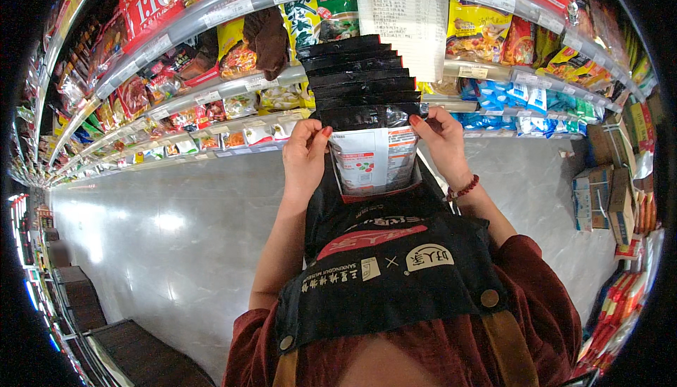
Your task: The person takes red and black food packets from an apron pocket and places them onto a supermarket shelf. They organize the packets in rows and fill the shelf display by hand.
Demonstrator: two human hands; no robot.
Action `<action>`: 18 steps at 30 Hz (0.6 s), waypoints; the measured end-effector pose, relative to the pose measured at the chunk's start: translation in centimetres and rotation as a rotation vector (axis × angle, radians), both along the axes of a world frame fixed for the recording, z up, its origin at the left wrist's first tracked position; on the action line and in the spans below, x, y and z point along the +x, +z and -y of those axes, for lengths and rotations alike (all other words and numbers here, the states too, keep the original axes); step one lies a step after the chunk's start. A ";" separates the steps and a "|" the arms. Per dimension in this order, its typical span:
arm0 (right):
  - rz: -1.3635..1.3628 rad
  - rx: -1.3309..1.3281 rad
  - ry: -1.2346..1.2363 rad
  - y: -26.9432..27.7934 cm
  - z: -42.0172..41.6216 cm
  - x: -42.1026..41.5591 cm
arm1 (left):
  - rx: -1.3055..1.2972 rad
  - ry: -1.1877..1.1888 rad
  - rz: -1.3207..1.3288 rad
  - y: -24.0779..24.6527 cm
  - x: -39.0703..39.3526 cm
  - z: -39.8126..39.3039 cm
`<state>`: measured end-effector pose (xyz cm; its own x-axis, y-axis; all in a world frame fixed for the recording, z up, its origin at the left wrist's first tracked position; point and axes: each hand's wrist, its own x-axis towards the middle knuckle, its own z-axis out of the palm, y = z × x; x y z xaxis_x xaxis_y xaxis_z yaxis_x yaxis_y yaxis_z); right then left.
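Note:
A white and orange printed food pouch [375, 159] with a black top edge stands upright in front of my apron. My left hand [308, 149] pinches its top left corner between thumb and fingers. The top right corner is held the same way by my right hand [441, 135], with a red bead bracelet on that wrist. Beyond it, several black-topped pouches [365, 77] stand in an overlapping row that reaches towards the shelf. A handwritten sheet of paper [418, 43] lies or hangs behind the row, at its right. What supports the pouches is mostly hidden.
Curved-looking shelves with price strips [227, 10] hold many packaged foods. A brown cloth [267, 40] lies among yellow packets [478, 30]. Blue bags [492, 93] fill lower shelves. Cardboard boxes [600, 196] stand on the grey floor [185, 228] at the right; dark brown boxes [143, 352] are at lower left.

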<state>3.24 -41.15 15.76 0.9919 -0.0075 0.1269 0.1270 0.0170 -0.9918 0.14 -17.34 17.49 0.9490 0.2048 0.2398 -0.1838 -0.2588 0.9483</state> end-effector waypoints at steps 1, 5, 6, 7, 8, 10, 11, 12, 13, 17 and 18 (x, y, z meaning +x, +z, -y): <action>-0.002 0.005 0.002 0.1 0.0 0.0 | 0.015 -0.006 -0.006 0.0 0.0 -0.1; -0.003 0.045 -0.012 0.4 -0.2 -0.3 | -0.034 -0.127 -0.025 -0.4 0.2 -0.9; -0.001 0.060 -0.017 0.4 -0.2 -0.3 | -0.073 -0.178 -0.028 -0.5 0.3 -1.1; 0.011 0.039 -0.029 0.4 -0.2 -0.3 | -0.068 -0.221 -0.024 -0.4 0.2 -1.0; 0.021 0.021 -0.040 0.2 -0.3 -0.3 | -0.061 -0.263 -0.023 0.2 -0.1 -0.8; 0.036 -0.003 -0.052 0.0 -0.2 -0.2 | -0.051 -0.306 -0.026 0.5 -0.3 -0.7; 0.040 -0.007 -0.052 -0.1 -0.2 -0.2 | -0.046 -0.308 -0.032 0.5 -0.3 -0.7; 0.044 -0.011 -0.053 -0.2 -0.2 -0.1 | -0.040 -0.310 -0.038 0.5 -0.3 -0.8; 0.040 -0.012 -0.048 -0.3 -0.1 -0.2 | -0.038 -0.310 -0.037 0.6 -0.3 -0.8; 0.022 0.002 -0.038 -0.3 -0.1 -0.3 | -0.030 -0.304 -0.055 0.8 -0.3 -0.7; 0.017 0.010 -0.038 -0.1 -0.1 -0.3 | -0.027 -0.300 -0.065 0.8 -0.3 -0.7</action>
<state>2.89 -41.02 15.65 0.9885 -0.0468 0.1436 0.1447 0.0218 -0.9892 -0.13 -16.61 18.27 0.9812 -0.0819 0.1745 -0.1866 -0.1766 0.9664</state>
